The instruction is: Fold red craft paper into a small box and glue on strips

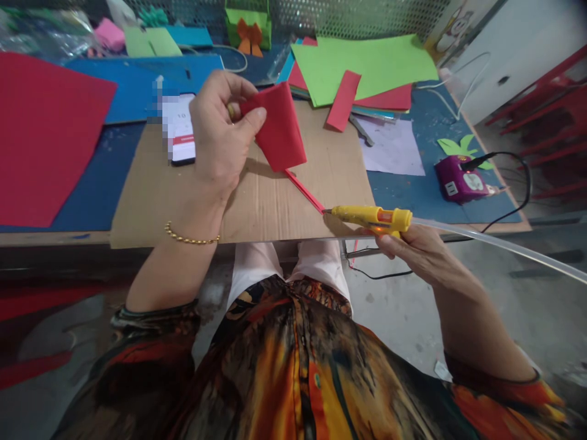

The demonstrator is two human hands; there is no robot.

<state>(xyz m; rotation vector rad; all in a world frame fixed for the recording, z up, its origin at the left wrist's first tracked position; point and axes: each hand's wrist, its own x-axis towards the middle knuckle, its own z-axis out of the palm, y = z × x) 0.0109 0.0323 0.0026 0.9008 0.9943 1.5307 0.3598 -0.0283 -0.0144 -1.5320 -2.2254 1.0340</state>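
Note:
My left hand point(227, 125) pinches the upper left part of a folded red piece point(279, 131), holding it raised over the brown cardboard point(257, 208). A thin red strip point(305, 190) runs from below the piece toward the lower right. My right hand point(415, 250) grips a yellow glue gun point(371, 217), a clear glue stick point(495, 241) sticking out of its back. The gun's nozzle is at the strip's lower right end; whether it touches is too small to tell.
A phone point(183, 131) lies left of my left hand. Behind are green sheets point(367, 61), a small red strip point(343, 101) and scissors point(362, 129). At the right sits a purple power box point(461, 177) with a black cable. A large red sheet point(46, 134) covers the left.

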